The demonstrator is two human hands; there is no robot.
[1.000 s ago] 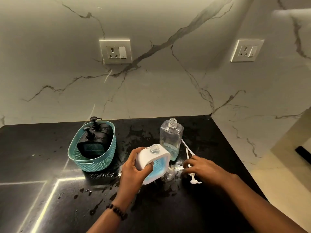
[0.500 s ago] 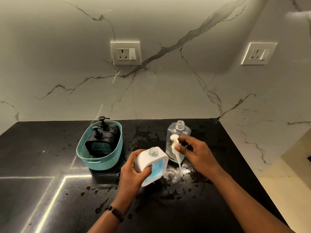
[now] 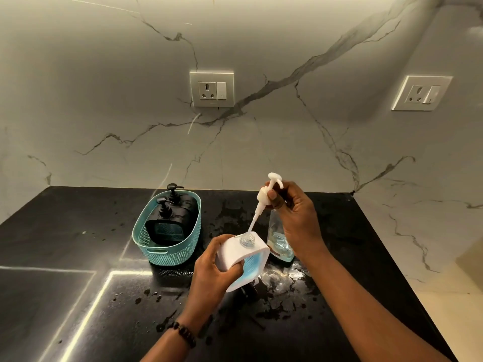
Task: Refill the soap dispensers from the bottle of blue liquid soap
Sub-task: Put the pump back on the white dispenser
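- Just right of the teal basket [image 3: 167, 241], the left hand [image 3: 214, 276] grips the white dispenser [image 3: 244, 259], fingers curled round its body, holding it tilted with its open neck up and blue soap showing through its window.
- Above the dispenser, further right of the basket, the right hand [image 3: 292, 212] pinches the white pump [image 3: 265, 197] at its collar; the dip tube slants down with its tip at or just inside the neck.
- The clear bottle [image 3: 279, 246] stands right of the dispenser, partly behind the right hand, a little blue liquid at its bottom.
- Inside the basket stand two black dispensers [image 3: 170, 218], pumps on.
- The step appears to be closing the filled dispenser: next, feed the tube straight down and screw the collar tight.
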